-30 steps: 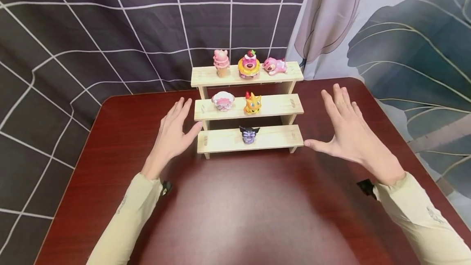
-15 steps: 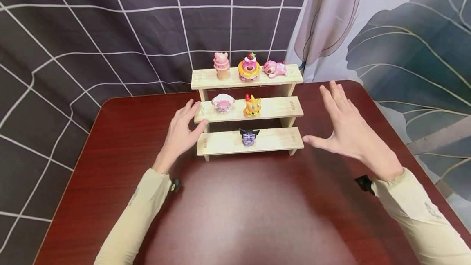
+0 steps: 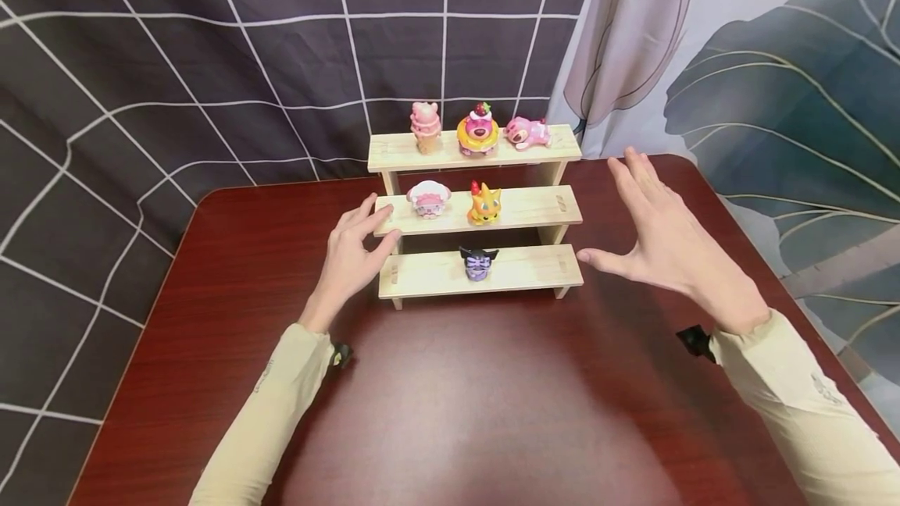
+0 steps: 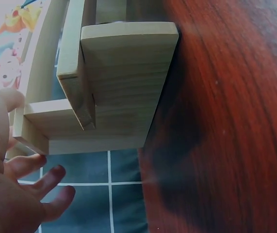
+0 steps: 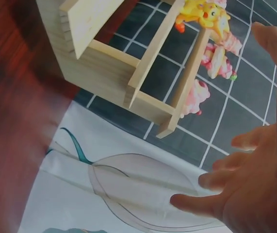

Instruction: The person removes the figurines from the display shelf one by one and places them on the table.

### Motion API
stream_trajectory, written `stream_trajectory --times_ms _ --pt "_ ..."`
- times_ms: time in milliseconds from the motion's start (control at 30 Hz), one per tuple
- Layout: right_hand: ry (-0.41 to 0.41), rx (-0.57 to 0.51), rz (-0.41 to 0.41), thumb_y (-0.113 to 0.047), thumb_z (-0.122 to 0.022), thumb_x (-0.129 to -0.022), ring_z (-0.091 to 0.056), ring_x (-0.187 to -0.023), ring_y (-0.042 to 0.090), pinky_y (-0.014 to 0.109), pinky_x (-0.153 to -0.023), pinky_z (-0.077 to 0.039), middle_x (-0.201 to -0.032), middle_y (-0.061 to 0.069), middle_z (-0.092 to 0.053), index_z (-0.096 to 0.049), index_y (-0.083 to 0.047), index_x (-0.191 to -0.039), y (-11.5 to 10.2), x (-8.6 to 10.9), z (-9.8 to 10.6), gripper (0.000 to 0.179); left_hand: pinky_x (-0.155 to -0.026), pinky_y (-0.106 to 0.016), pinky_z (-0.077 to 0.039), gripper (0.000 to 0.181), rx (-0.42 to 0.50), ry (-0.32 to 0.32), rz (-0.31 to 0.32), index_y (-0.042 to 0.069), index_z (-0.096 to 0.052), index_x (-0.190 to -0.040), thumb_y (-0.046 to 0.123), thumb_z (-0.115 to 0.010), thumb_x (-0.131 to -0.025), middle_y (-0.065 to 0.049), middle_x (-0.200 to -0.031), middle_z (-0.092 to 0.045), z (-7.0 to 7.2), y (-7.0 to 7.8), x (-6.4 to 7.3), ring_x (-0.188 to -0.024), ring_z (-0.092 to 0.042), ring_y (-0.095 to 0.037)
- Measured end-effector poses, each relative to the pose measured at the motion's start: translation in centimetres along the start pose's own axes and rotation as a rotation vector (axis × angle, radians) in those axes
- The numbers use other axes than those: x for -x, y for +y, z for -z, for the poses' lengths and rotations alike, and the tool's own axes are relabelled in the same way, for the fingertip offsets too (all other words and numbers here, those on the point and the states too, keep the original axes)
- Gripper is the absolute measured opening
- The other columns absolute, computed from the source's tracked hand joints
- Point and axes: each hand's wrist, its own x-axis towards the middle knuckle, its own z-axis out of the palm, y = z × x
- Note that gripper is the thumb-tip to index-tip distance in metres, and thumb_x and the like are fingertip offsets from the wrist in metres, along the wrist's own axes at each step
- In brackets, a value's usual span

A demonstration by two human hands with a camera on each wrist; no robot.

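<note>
A three-tier wooden display stand [image 3: 415,281] holds small toy figures. My left hand [image 3: 351,248] is at the stand's left end, fingertips overlapping the middle shelf; its thumb [image 4: 12,98] and relaxed fingers are beside a plank's end. Whether they touch the wood I cannot tell. My right hand [image 3: 664,244] hovers apart at the right, fingers spread, holding nothing. On top are an ice-cream-cone bear [image 3: 425,128], a yellow-ringed pink bear [image 3: 478,131] and a lying pink bear [image 3: 527,133]. Below are a white-and-pink figure [image 3: 429,199], an orange-yellow figure [image 3: 485,204] and a black-and-purple figure [image 3: 478,263].
The stand is on a dark red wooden table [image 3: 450,397]. Behind it hangs a dark curtain [image 3: 281,61] with a white grid. A pale leaf-patterned cloth [image 3: 773,115] hangs at the right, beyond the table's edge.
My left hand has moved right and reached the stand's left end, its fingers bending slightly. The right hand has barely shifted. The stand and figures keep their places.
</note>
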Motion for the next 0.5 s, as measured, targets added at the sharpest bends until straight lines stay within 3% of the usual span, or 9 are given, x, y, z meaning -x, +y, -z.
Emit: stream_trajectory --times_ms 233,500 --pt "0.084 -0.093 0.069 -0.030 -0.082 -0.077 -0.031 -0.143 0.038 0.060 -0.107 -0.031 -0.158 0.022 -0.031 -0.035 0.001 -0.153 0.7 -2.1 0.4 0.095 -0.097 -0.053 -0.041 0.042 0.010 0.025 0.002 0.003 -0.069 -0.127 0.016 -0.076 -0.087 -0.021 -0.142 -0.053 -0.1 -0.1 0.0 -0.121 -0.053 -0.038" --pt "0.210 -0.140 0.129 -0.014 -0.079 -0.081 -0.062 -0.110 0.041 0.054 -0.094 -0.045 -0.136 0.021 -0.059 -0.056 0.000 -0.139 1.4 -5.4 0.4 0.064 -0.093 -0.052 -0.042 0.043 0.015 0.031 0.022 0.004 -0.070 -0.126 0.017 -0.077 -0.086 -0.019 -0.142 -0.054 0.0 0.1 -0.1 -0.119 -0.054 -0.036"
